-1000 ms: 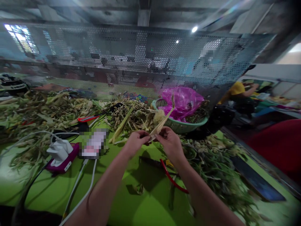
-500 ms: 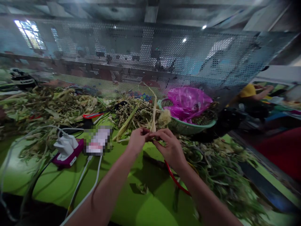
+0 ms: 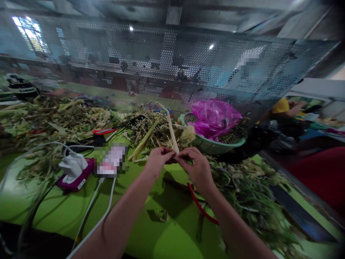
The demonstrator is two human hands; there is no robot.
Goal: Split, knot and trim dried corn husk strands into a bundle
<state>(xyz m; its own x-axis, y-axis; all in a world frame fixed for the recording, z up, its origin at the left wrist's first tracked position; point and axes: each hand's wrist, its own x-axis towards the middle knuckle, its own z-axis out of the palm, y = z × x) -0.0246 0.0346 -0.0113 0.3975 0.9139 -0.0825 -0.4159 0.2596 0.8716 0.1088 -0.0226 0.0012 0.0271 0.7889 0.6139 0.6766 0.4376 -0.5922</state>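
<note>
Between my two hands a pale, dried strip of plant leaf (image 3: pixel 171 133) stands up, its thin tip bending over to the left. My left hand (image 3: pixel 159 159) pinches the strip's lower end from the left. From the right, my right hand (image 3: pixel 195 166) pinches the same end, fingertips almost touching those of the left. The exact grip is partly hidden by the fingers. Under the right forearm lies a tool with a curved red handle (image 3: pixel 201 205). Just behind the hands are a longer yellow-green leaf (image 3: pixel 143 142) and a tuft of pale fibre (image 3: pixel 188 135).
On the green table (image 3: pixel 172 233) are a purple power strip (image 3: pixel 74 180) with white plugs, a phone (image 3: pixel 111 161) on a cable, and heaps of dried leaves (image 3: pixel 67 115). A green basket (image 3: pixel 223 145) holds a magenta plastic bag (image 3: pixel 215 117). Behind stands a perforated metal screen (image 3: pixel 151 64).
The strip's upper part has swung left and sits a little lower. My hands remain together at its lower end, with slightly shifted fingers. The view has moved slightly.
</note>
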